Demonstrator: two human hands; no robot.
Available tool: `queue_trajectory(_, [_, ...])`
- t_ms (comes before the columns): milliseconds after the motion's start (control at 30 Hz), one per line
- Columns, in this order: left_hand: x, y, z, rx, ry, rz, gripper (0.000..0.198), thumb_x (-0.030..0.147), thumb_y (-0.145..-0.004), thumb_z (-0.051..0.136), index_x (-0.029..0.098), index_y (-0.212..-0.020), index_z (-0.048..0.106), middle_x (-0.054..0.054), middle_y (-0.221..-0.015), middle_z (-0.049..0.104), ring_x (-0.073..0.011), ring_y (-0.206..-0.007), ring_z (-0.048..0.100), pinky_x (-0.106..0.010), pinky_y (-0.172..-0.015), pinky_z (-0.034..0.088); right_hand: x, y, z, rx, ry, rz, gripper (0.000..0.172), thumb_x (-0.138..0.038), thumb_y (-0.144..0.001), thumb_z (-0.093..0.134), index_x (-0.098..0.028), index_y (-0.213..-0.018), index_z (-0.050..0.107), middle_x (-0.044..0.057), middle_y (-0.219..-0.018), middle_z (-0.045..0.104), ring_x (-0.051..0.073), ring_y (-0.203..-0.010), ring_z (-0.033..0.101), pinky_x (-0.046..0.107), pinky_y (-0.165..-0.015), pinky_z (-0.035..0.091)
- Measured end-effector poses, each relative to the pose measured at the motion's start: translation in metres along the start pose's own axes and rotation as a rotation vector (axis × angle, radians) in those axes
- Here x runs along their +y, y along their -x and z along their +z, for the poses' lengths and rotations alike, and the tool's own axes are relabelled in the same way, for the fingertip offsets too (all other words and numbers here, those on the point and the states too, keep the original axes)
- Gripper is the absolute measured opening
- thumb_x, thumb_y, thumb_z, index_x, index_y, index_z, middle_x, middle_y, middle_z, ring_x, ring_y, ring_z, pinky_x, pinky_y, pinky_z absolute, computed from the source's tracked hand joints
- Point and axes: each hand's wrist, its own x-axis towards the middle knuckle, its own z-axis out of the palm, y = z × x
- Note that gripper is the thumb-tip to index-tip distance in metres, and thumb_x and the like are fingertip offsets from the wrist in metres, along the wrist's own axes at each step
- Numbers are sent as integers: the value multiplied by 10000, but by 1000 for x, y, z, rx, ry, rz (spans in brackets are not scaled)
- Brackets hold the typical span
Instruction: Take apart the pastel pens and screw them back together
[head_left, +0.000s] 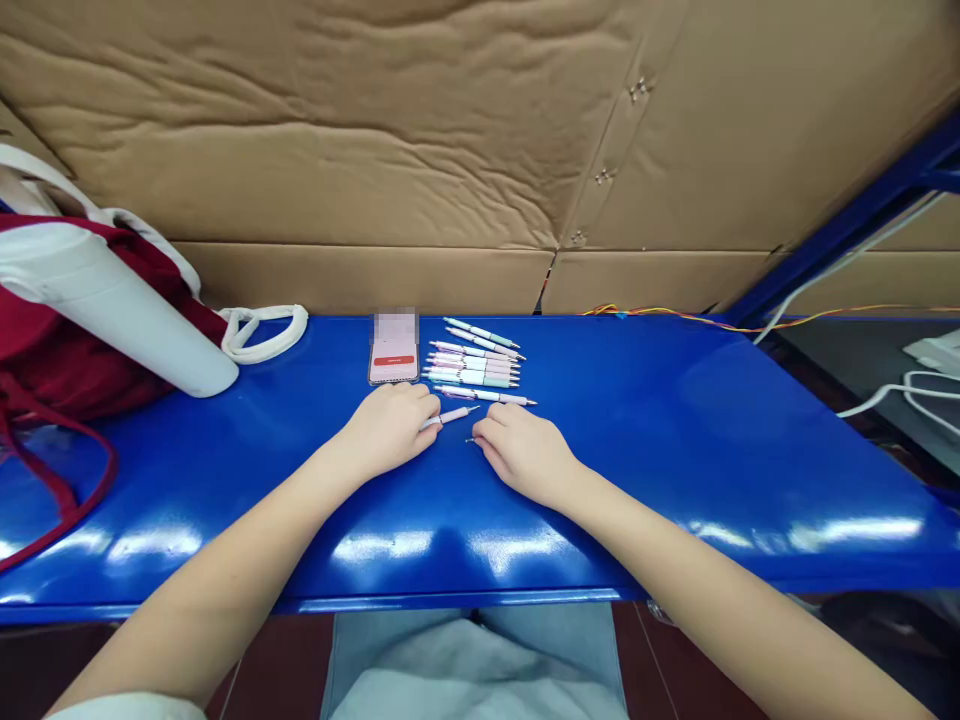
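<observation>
My left hand (394,428) is closed around a pen (454,415) with a pale pink and white barrel, its thin tip pointing right. Opposite it, my right hand (525,450) pinches a small metal piece (470,440) between thumb and fingertips; most of that piece is hidden. A gap separates the pen tip from my right fingers. Just beyond both hands lies a white and lilac pen (487,396). Farther back, several pastel pens (472,364) lie side by side in a loose row, with two more slanted pens (480,333) behind them.
A phone (394,350) with a lit screen lies behind my left hand. On the left, a dark red bag (150,330) and a white cylinder (127,310) rest on the blue table (675,440). Cardboard (375,180) walls the back; cables (810,310) run at the right.
</observation>
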Motion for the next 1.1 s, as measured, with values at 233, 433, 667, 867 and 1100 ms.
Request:
queue_trajectory(233, [0, 1, -1, 97, 58, -3, 202, 294, -903, 449, 192, -974, 607, -58, -950, 663, -201, -860, 618, -295, -723, 480, 24, 4, -16, 167, -81, 162, 158, -213, -899, 448, -194, -863, 601, 72, -889, 642, 196, -838, 558, 285, -687, 426])
queue_trajectory(433, [0, 1, 0, 141, 79, 39, 183, 276, -910, 455, 183, -952, 607, -63, -954, 661, -209, -869, 613, -323, -755, 485, 27, 5, -17, 206, -127, 152, 143, -204, -894, 455, -199, -850, 590, 61, -875, 657, 198, -833, 564, 290, -699, 427])
queue_trajectory(667, [2, 2, -1, 152, 79, 65, 210, 292, -918, 447, 178, -945, 621, -71, -918, 655, -207, -846, 602, -328, -750, 484, 25, 5, -16, 198, -115, 141, 153, -214, -907, 446, -198, -859, 590, 63, -891, 654, 200, -838, 555, 288, -687, 416])
queue_trajectory(867, [5, 1, 1, 148, 81, 85, 211, 286, -922, 439, 178, -923, 621, -65, -907, 645, -201, -848, 590, -326, -760, 474, 23, 5, -16, 197, -106, 106, 162, -212, -904, 442, -195, -876, 600, 70, -895, 653, 203, -836, 547, 289, -678, 420])
queue_trajectory(1100, [5, 1, 4, 151, 83, 103, 198, 298, -925, 447, 185, -940, 609, -53, -916, 643, -203, -872, 581, -326, -781, 460, 20, 4, -14, 192, -210, 65, 170, -218, -903, 441, -185, -869, 604, 80, -891, 650, 209, -865, 559, 309, -746, 440])
